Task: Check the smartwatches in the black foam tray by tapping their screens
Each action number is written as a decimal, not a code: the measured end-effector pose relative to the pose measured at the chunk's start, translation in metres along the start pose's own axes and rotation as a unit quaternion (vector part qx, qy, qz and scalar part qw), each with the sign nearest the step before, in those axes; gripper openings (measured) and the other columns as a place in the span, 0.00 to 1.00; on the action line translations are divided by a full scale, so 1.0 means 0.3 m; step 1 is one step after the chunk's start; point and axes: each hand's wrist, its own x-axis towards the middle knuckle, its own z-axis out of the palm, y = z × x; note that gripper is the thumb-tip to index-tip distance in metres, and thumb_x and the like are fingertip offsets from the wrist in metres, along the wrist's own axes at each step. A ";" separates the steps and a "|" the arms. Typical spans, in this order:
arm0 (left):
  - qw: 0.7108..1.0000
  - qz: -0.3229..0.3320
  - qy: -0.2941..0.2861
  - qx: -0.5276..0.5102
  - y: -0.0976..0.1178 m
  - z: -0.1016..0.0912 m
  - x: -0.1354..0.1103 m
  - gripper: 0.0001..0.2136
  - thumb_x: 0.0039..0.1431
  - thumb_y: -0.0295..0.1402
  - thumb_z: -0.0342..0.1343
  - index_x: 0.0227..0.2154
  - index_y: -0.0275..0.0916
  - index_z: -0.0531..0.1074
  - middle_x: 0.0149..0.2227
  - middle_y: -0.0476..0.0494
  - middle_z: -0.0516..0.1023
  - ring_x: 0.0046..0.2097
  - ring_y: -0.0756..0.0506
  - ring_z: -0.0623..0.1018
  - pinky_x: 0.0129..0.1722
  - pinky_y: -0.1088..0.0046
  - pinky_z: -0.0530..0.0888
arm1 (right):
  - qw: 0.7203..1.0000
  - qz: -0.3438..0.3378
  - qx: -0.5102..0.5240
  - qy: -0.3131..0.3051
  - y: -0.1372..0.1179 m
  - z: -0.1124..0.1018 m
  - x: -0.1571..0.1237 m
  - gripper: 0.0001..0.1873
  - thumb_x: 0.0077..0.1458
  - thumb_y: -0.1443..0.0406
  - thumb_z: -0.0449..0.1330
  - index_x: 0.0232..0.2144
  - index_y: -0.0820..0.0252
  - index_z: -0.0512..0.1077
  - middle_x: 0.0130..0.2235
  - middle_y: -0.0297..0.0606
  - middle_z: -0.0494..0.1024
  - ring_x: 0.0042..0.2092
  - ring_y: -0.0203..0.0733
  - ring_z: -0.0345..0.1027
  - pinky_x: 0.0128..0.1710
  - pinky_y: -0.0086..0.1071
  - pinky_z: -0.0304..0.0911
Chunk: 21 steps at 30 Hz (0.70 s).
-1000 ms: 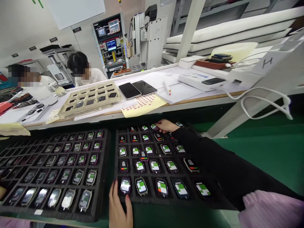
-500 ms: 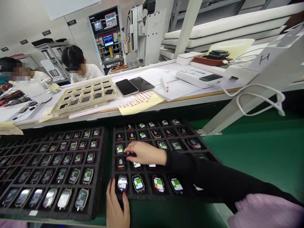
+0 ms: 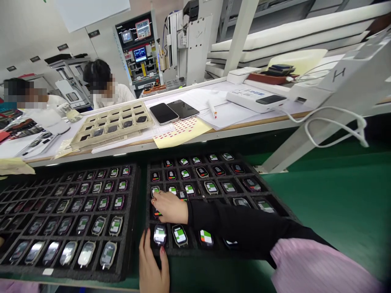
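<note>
R hand (image 3: 169,207) is curved, fingertips on a watch (image 3: 155,190) in the tray (image 3: 252,171) under it; can't tell if it grips. L hand (image 3: 151,262) is open, just below a shiny watch (image 3: 159,235). Most watches show green, so those look done. In the next tray (image 3: 134,219), left of the hands, the front rows look shiny, no green, so maybe not done. R arm (image 3: 238,221) hides some watches.
</note>
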 end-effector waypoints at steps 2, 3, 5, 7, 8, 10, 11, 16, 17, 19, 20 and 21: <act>1.000 0.007 0.000 -0.002 0.000 -0.002 0.000 0.21 0.66 0.36 0.43 0.61 0.41 0.56 0.61 0.36 0.62 0.62 0.40 0.65 0.57 0.61 0.67 | 1.000 0.000 0.002 -0.002 -0.006 0.005 -0.005 0.21 0.48 0.64 0.68 0.43 0.71 0.73 0.43 0.49 0.73 0.44 0.53 0.69 0.38 0.40 0.70; 1.000 0.014 -0.001 -0.005 0.000 -0.003 0.000 0.21 0.66 0.35 0.43 0.61 0.41 0.56 0.61 0.36 0.62 0.62 0.41 0.64 0.58 0.61 0.67 | 1.000 -0.002 0.004 -0.004 -0.008 0.006 -0.006 0.19 0.49 0.65 0.67 0.42 0.71 0.73 0.42 0.49 0.73 0.44 0.53 0.69 0.39 0.40 0.70; 1.000 0.024 -0.004 -0.011 -0.001 -0.005 0.000 0.21 0.66 0.35 0.43 0.61 0.41 0.55 0.61 0.36 0.61 0.63 0.41 0.63 0.59 0.60 0.66 | 1.000 -0.004 0.008 -0.007 -0.012 0.002 -0.003 0.16 0.49 0.67 0.66 0.40 0.72 0.74 0.40 0.50 0.74 0.45 0.53 0.69 0.41 0.40 0.69; 1.000 0.027 -0.004 -0.013 0.000 -0.007 0.000 0.21 0.66 0.35 0.43 0.61 0.40 0.56 0.61 0.35 0.61 0.63 0.40 0.63 0.59 0.59 0.66 | 1.000 0.000 0.013 -0.017 -0.013 -0.006 0.004 0.14 0.48 0.68 0.65 0.39 0.72 0.75 0.40 0.51 0.75 0.44 0.53 0.69 0.41 0.39 0.69; 1.000 0.026 -0.003 -0.013 0.002 -0.008 0.001 0.21 0.66 0.35 0.43 0.61 0.40 0.56 0.61 0.35 0.61 0.63 0.40 0.63 0.59 0.58 0.66 | 1.000 0.004 0.014 -0.023 -0.013 -0.010 0.008 0.15 0.48 0.68 0.65 0.39 0.73 0.75 0.40 0.53 0.75 0.44 0.54 0.70 0.41 0.39 0.69; 1.000 0.021 -0.004 -0.011 0.006 -0.010 0.001 0.21 0.66 0.36 0.43 0.61 0.40 0.56 0.61 0.35 0.61 0.62 0.40 0.64 0.58 0.58 0.67 | 0.999 0.011 0.010 -0.033 -0.016 -0.013 0.016 0.17 0.46 0.66 0.67 0.39 0.73 0.75 0.40 0.54 0.75 0.43 0.55 0.70 0.41 0.40 0.68; 1.000 0.019 -0.006 -0.011 0.009 -0.012 0.001 0.21 0.66 0.36 0.42 0.61 0.41 0.57 0.61 0.35 0.61 0.62 0.40 0.64 0.58 0.59 0.67 | 0.999 0.013 0.005 -0.034 -0.018 -0.012 0.019 0.18 0.45 0.66 0.68 0.39 0.73 0.75 0.40 0.55 0.75 0.43 0.55 0.70 0.41 0.40 0.68; 1.000 0.015 -0.015 -0.012 0.016 -0.019 0.001 0.20 0.67 0.36 0.42 0.60 0.41 0.57 0.61 0.35 0.61 0.62 0.40 0.64 0.57 0.58 0.68 | 1.000 0.002 -0.011 -0.014 -0.026 -0.017 0.021 0.16 0.48 0.70 0.64 0.41 0.75 0.73 0.38 0.54 0.76 0.43 0.55 0.71 0.42 0.41 0.67; 1.000 0.014 -0.017 -0.013 0.016 -0.020 0.001 0.20 0.67 0.36 0.42 0.60 0.41 0.57 0.61 0.35 0.61 0.62 0.40 0.64 0.57 0.58 0.68 | 1.000 -0.008 -0.008 -0.029 -0.021 -0.027 0.021 0.15 0.49 0.71 0.63 0.40 0.74 0.74 0.38 0.54 0.77 0.43 0.55 0.71 0.41 0.40 0.67; 1.000 0.012 -0.022 -0.014 0.015 -0.021 0.001 0.20 0.67 0.36 0.42 0.61 0.42 0.57 0.61 0.36 0.60 0.63 0.40 0.63 0.57 0.58 0.68 | 0.996 -0.032 0.012 -0.080 -0.005 -0.054 0.023 0.14 0.50 0.68 0.64 0.39 0.74 0.75 0.39 0.55 0.77 0.43 0.55 0.72 0.41 0.38 0.66; 1.000 0.010 -0.024 -0.014 0.015 -0.022 0.001 0.20 0.67 0.36 0.42 0.61 0.42 0.56 0.62 0.36 0.60 0.63 0.41 0.63 0.57 0.58 0.67 | 0.993 -0.039 0.026 -0.105 0.005 -0.068 0.026 0.14 0.52 0.66 0.64 0.39 0.74 0.76 0.40 0.56 0.77 0.43 0.54 0.72 0.41 0.37 0.66; 1.000 0.009 -0.024 -0.014 0.015 -0.021 0.001 0.20 0.67 0.36 0.42 0.61 0.42 0.56 0.62 0.37 0.60 0.63 0.41 0.63 0.57 0.58 0.67 | 0.991 -0.039 0.041 -0.122 0.013 -0.081 0.029 0.14 0.54 0.65 0.63 0.39 0.75 0.76 0.40 0.56 0.77 0.44 0.54 0.73 0.42 0.35 0.66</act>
